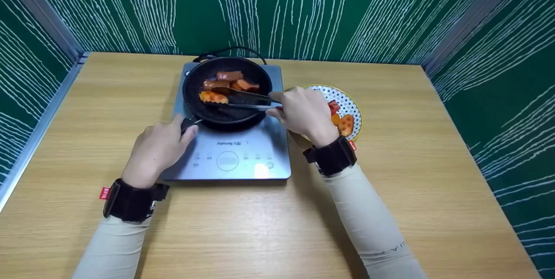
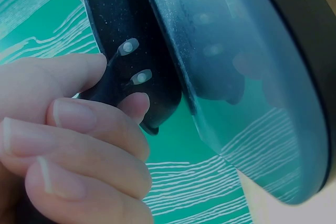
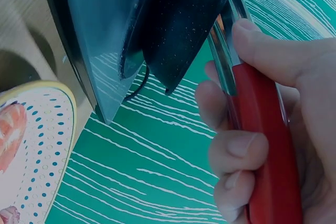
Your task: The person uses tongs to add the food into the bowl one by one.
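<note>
A black frying pan [image 1: 225,116] sits on a grey induction cooker [image 1: 225,162]. My left hand [image 1: 158,151] grips the pan's handle [image 1: 188,124]; in the left wrist view the fingers [image 2: 89,145] curl round it beside the two rivets. My right hand [image 1: 305,112] holds metal tongs [image 1: 256,106] with red grips [image 3: 265,145]. The tongs' ends reach into the pan about an orange, holed slice of food [image 1: 213,97]. Behind that lie brown sausage pieces [image 1: 229,76] and an orange chunk [image 1: 247,85]. Whether the tongs pinch the slice I cannot tell.
A dotted plate with a yellow rim [image 1: 353,108] stands right of the cooker, partly behind my right hand, with several food pieces [image 1: 346,125] on it. A black cable [image 1: 243,48] runs behind the pan. Green panels with white lines [image 1: 303,14] enclose the wooden table [image 1: 243,227].
</note>
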A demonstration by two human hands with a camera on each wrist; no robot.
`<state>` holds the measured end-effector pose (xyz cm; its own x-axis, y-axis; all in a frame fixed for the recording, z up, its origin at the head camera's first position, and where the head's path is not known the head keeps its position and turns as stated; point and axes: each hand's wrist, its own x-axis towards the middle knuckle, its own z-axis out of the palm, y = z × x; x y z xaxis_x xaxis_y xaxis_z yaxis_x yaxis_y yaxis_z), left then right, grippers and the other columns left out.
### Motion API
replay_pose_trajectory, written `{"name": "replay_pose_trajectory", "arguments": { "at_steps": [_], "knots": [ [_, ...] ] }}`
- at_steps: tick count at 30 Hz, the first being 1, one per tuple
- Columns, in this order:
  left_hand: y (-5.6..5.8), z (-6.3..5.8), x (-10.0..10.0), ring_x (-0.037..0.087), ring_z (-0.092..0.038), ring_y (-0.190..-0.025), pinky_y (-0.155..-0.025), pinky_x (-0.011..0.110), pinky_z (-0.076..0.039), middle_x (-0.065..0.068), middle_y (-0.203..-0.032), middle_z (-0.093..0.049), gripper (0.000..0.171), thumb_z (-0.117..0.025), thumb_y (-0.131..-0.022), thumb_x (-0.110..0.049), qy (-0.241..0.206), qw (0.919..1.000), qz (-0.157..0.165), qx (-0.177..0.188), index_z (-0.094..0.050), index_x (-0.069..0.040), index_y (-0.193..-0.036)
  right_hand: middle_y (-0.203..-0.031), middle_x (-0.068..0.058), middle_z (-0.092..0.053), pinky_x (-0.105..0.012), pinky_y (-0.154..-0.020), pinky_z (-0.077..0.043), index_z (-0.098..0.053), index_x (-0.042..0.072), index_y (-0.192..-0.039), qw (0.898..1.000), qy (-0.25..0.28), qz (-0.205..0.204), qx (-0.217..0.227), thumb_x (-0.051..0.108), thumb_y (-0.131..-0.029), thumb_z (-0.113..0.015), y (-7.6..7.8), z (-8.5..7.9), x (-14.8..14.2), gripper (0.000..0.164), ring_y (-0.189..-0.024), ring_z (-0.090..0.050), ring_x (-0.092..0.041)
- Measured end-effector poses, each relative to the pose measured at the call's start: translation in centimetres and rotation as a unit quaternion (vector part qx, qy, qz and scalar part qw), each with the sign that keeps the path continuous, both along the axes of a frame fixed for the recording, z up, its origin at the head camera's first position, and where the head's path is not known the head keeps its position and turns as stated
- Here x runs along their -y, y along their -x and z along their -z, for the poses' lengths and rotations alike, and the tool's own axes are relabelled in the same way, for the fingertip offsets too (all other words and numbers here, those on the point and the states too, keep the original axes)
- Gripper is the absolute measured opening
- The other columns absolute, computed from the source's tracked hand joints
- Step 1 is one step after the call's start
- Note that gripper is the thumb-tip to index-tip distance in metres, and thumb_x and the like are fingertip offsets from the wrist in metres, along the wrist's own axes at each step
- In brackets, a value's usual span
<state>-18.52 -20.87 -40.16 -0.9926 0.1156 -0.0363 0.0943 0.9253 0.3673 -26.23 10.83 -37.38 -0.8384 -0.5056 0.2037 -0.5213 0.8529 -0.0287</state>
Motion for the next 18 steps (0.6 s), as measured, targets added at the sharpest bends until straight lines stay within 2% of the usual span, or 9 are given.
{"name": "replay_pose_trajectory", "arguments": {
  "at_steps": [5, 12, 18],
  "knots": [
    [-0.05, -0.07, -0.02, 0.033, -0.055, -0.072, -0.061, 0.04, -0.035, 0.016, -0.084, -0.052, 0.046, -0.047, -0.113, -0.043, 0.005, 1.0, -0.001, 0.0, -0.055, 0.001, -0.121, -0.096, -0.009, -0.074, -0.039, -0.054, -0.047, -0.076, 0.019, -0.131, 1.0, 0.004, 0.003, 0.006, 0.048, -0.102, -0.069, 0.17, 0.09, 0.43, 0.041, -0.069, -0.062, -0.025],
    [-0.15, -0.12, 0.07, 0.033, -0.054, -0.072, -0.061, 0.039, -0.033, 0.014, -0.083, -0.049, 0.045, -0.047, -0.113, -0.044, -0.001, 1.0, -0.002, 0.009, -0.054, -0.001, -0.122, -0.09, -0.008, -0.073, -0.041, -0.054, -0.047, -0.074, 0.02, -0.131, 1.0, 0.001, 0.003, 0.001, 0.048, -0.102, -0.07, 0.29, 0.27, 0.62, 0.041, -0.066, -0.061, -0.025],
    [-0.12, -0.1, 0.03, 0.032, -0.053, -0.07, -0.06, 0.038, -0.031, 0.012, -0.08, -0.046, 0.043, -0.048, -0.113, -0.043, -0.008, 0.9999, 0.0, 0.007, -0.054, -0.001, -0.118, -0.096, -0.009, -0.074, -0.038, -0.054, -0.045, -0.075, 0.019, -0.132, 1.0, 0.014, 0.004, -0.006, 0.048, -0.101, -0.072, 0.25, 0.28, 0.42, 0.043, -0.067, -0.06, -0.024]
  ]
}}
